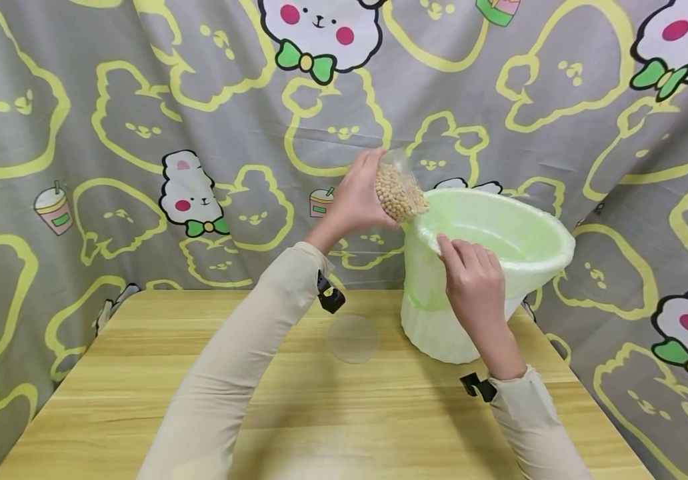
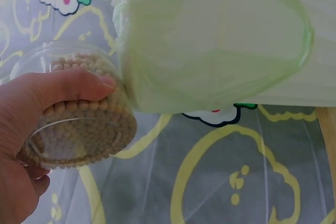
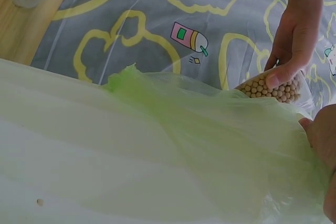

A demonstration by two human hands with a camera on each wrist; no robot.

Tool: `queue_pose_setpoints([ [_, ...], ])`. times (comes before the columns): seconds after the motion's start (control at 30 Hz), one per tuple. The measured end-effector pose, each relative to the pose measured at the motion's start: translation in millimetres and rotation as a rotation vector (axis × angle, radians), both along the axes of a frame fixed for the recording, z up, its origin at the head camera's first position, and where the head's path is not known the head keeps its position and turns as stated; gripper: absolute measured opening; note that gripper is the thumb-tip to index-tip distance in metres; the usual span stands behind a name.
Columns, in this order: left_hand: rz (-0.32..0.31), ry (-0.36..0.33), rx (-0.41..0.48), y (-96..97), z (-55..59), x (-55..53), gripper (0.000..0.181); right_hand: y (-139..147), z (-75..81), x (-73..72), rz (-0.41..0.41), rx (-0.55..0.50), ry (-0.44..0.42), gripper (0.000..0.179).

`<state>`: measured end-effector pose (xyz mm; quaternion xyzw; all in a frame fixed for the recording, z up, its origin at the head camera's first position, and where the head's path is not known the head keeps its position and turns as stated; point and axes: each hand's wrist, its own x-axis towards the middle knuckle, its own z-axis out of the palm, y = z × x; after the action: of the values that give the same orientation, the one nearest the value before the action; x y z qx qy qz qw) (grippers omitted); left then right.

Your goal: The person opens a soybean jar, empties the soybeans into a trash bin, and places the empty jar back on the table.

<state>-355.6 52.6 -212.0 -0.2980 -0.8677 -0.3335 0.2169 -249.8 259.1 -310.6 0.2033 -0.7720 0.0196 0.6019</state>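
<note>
In the head view my left hand (image 1: 356, 197) grips a clear plastic jar (image 1: 403, 160) of pale round beans (image 1: 393, 192). The jar is tipped sideways toward the bin (image 1: 440, 327), its mouth end at the left of the rim. A thin light-green bag (image 1: 470, 223) lines this white bin and folds over its edge. My right hand (image 1: 477, 287) holds the near rim through the bag, fingers bent over it. The left wrist view shows my thumb (image 2: 79, 85) across the jar's side, with many beans inside. Whether beans are dropping into the bin is hidden.
A clear round lid (image 1: 353, 339) lies on the wooden table (image 1: 320, 413), left of the bin. Behind the table hangs a grey curtain (image 1: 248, 133) with cartoon prints. The bin stands toward the table's back right edge.
</note>
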Motion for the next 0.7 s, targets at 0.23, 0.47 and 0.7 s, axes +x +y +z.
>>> queue_pose_setpoints([
  [0.23,-0.026,-0.008,0.009,1.5,3.2,4.5,0.129,-0.2,0.5,0.1,-0.002,0.004,0.003,0.023],
  [0.47,-0.035,0.036,-0.017,1.8,5.0,3.1,0.131,-0.3,-0.2,0.1,0.001,0.004,0.004,0.024],
  [0.7,-0.041,0.034,-0.033,3.2,8.5,4.5,0.129,-0.7,-0.3,0.4,-0.003,0.001,-0.002,0.023],
])
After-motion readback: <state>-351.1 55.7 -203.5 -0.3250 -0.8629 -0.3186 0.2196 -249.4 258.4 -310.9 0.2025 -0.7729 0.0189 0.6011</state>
